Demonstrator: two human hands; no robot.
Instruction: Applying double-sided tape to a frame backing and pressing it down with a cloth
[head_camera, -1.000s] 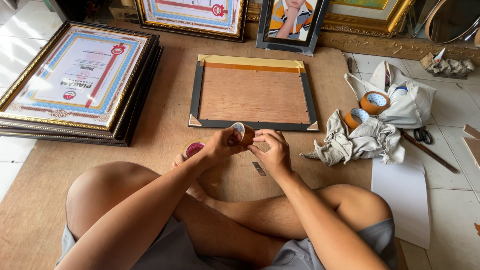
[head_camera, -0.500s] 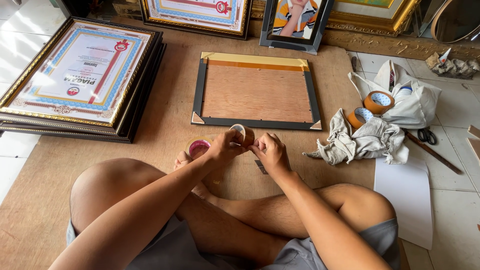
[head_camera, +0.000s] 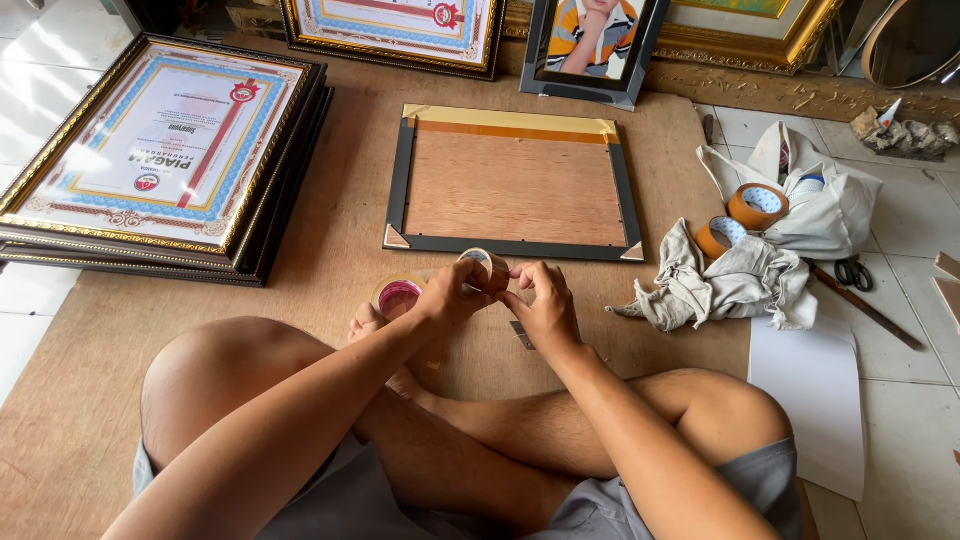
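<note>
— How did I do that bit well?

— I went slowly and picked at the tape's loose end, I think.

— And my hands?

— My left hand (head_camera: 455, 292) gripped the small tape roll (head_camera: 484, 264), just in front of the face-down frame (head_camera: 512, 183). My right hand (head_camera: 545, 305) pinched at its edge, fingers curled.
</note>
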